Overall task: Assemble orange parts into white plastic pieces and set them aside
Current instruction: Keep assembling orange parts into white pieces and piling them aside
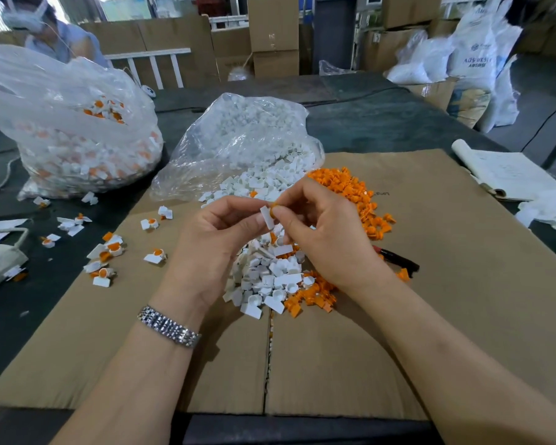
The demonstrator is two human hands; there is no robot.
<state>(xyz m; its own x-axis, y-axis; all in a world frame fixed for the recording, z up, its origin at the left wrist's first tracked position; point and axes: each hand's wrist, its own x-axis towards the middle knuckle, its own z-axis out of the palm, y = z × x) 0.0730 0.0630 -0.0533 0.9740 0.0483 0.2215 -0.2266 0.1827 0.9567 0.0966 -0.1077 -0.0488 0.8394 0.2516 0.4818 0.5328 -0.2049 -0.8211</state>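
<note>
White plastic piece [267,216] held up over the middle of a cardboard sheet [430,284], pinched between thumb and fingers of the left hand [212,248]. Right hand [321,232] pinches an orange part [274,207] against the piece's top. Below the hands lies a heap of loose white pieces [267,281], with orange parts [350,191] piled beyond and to the right. Finished white-and-orange pieces [109,252] lie scattered to the left. Two clear plastic bags [238,139] sit behind.
</note>
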